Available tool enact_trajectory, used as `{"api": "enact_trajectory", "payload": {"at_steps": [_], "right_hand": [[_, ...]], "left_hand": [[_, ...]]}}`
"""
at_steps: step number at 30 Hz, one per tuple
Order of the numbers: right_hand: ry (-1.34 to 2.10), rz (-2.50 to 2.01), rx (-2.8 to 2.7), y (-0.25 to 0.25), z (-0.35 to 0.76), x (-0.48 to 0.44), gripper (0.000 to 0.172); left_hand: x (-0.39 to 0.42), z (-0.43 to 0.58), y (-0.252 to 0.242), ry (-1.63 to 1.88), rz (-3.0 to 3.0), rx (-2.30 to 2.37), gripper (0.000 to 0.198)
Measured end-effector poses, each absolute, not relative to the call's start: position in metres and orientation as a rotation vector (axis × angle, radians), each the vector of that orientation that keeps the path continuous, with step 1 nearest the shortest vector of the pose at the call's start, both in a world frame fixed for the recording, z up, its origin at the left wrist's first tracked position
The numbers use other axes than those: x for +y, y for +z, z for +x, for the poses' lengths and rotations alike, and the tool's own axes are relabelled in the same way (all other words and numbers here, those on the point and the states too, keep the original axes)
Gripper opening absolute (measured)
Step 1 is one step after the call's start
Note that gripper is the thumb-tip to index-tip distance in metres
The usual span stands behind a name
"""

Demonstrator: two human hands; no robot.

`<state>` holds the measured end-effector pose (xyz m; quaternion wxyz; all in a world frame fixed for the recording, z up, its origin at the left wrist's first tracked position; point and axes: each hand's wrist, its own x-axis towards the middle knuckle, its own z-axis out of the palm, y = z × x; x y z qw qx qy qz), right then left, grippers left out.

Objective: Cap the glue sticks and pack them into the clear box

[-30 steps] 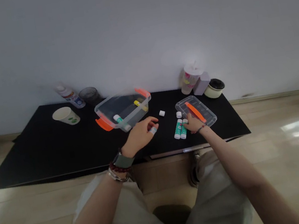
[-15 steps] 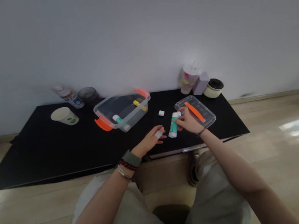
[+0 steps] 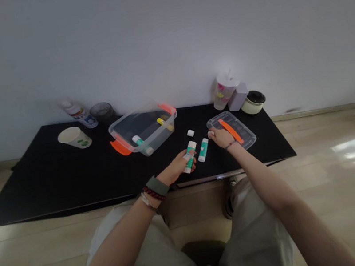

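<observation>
My left hand (image 3: 182, 163) is wrapped round a green-and-white glue stick (image 3: 191, 154), held tilted above the black table. Just right of it, another green-and-white glue stick (image 3: 203, 150) lies on the table. My right hand (image 3: 222, 137) is closed over the left part of a clear lid with an orange handle (image 3: 231, 131). Between its fingertips shows a small white piece that looks like a cap (image 3: 210, 134). A loose white cap (image 3: 190, 133) rests on the table beyond the glue sticks.
Left of my hands stands a clear box with orange latches (image 3: 121, 148), holding a green glue stick (image 3: 142, 144) and a yellow one (image 3: 164, 124). A paper cup (image 3: 75, 138), spray can (image 3: 78, 113) and dark cup (image 3: 103, 113) stand farther left. A lidded tumbler (image 3: 224, 91), box (image 3: 238, 97) and pot (image 3: 252, 103) stand back right.
My left hand, open before, has closed on a glue stick. My right hand has come away from the glue sticks, and one now lies on the table between my hands.
</observation>
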<state>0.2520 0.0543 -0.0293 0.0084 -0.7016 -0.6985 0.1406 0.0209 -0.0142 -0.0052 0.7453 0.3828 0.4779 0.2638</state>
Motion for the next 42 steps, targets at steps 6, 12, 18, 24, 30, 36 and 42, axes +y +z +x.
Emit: {"api": "enact_trajectory", "payload": {"at_steps": [6, 12, 18, 24, 30, 36, 42], "right_hand": [[0.495, -2.221, -2.16, -0.037, 0.251, 0.055, 0.033], [1.074, -1.7, -1.538, -0.025, 0.242, 0.054, 0.017], [1.656, -1.186, -1.123, -0.012, 0.214, 0.035, 0.041], [1.643, -1.019, -1.368, 0.002, 0.213, 0.02, 0.045], [1.371, -1.026, -1.643, 0.018, 0.214, 0.007, 0.037], [0.973, -1.081, -1.919, 0.036, 0.206, -0.016, 0.029], [0.774, -1.083, -2.0, 0.044, 0.195, -0.027, 0.032]], "left_hand": [[-0.014, 0.019, -0.005, 0.578, 0.867, 1.006, 0.041], [-0.014, 0.019, -0.004, 0.585, 0.893, 1.012, 0.039], [-0.015, 0.018, -0.001, 0.583, 0.954, 0.998, 0.046], [-0.019, 0.014, 0.008, 0.548, 0.972, 0.904, 0.058], [-0.019, 0.009, 0.016, 0.516, 0.906, 0.79, 0.055], [-0.022, 0.004, 0.024, 0.335, 0.867, 0.593, 0.049], [-0.034, 0.008, 0.034, 0.441, 1.09, 0.61, 0.049]]}}
